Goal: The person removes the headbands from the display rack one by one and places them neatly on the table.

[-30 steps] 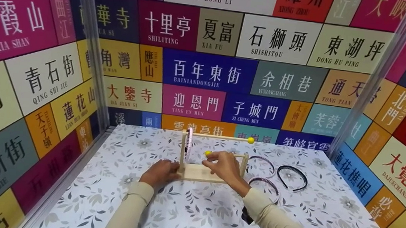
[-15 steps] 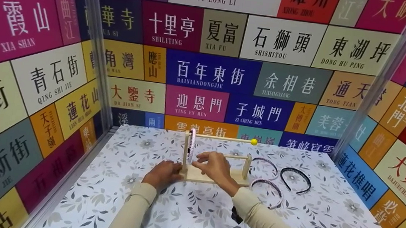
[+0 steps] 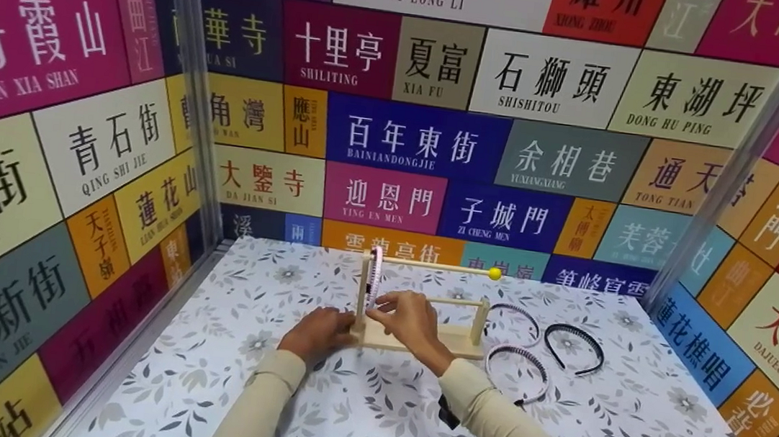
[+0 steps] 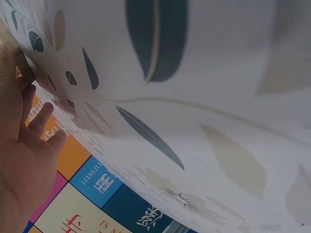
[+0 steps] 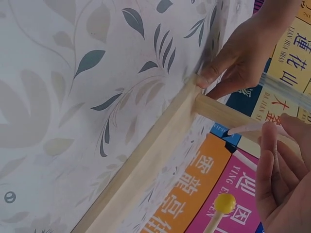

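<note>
A wooden stand (image 3: 445, 340) has a flat base, a tall post at its left, a short post at its right and two level rods. On the upper rod, close against the tall post, hangs a pink headband (image 3: 377, 264). The person's right hand (image 3: 413, 322) pinches the lower part of this headband between thumb and fingers, as the right wrist view shows. At the base's left end the left hand (image 3: 319, 333) grips the corner by the tall post. In the left wrist view, the left hand's (image 4: 24, 145) other fingers spread loosely. The right hand hides part of the lower rod.
To the stand's right lie two pinkish headbands, one behind (image 3: 536, 326) and one in front (image 3: 545, 374), and a black headband (image 3: 600, 351). A yellow ball (image 3: 494, 274) tips the upper rod. Lettered walls (image 3: 392, 197) surround the flower-patterned table (image 3: 367, 426).
The right hand has moved left along the lower rod, away from its yellow ball end, to the lower part of the hanging headband. The left hand stays at the base. The head view shifts slightly.
</note>
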{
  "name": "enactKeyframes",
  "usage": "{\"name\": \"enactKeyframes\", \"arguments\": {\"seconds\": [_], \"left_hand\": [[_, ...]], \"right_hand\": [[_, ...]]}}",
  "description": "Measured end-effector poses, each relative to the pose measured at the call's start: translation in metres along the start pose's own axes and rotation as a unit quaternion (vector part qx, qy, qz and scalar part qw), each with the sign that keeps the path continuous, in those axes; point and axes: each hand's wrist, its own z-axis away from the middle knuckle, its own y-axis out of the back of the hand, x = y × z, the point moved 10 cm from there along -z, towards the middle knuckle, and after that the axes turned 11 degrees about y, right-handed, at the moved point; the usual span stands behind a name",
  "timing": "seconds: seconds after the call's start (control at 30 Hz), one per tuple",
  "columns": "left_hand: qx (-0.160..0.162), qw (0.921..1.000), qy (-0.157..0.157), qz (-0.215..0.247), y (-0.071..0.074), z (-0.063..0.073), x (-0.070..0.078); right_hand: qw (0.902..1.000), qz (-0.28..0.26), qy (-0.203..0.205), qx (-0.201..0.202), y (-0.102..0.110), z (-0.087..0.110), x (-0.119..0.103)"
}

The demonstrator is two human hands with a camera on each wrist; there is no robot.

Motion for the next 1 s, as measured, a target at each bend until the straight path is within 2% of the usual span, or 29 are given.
{"name": "enactKeyframes", "arguments": {"seconds": [0.2, 0.5, 0.77, 1.0], "left_hand": [[-0.006, 0.9998, 0.017, 0.004, -0.003, -0.002, 0.0], [0.004, 0.9999, 0.007, -0.007, -0.002, -0.001, 0.002], [0.026, 0.9994, -0.021, -0.012, -0.003, -0.004, 0.001], [0.014, 0.9997, 0.003, -0.019, -0.001, -0.003, -0.004]], "right_hand": [[1.0, -0.002, -0.006, 0.007, -0.003, -0.001, 0.002], [0.9998, 0.011, -0.009, 0.017, -0.003, 0.0, 0.0], [0.9994, 0.017, 0.011, 0.029, 0.001, -0.002, -0.004], [0.9987, 0.033, 0.004, 0.039, 0.007, -0.003, 0.0]]}}
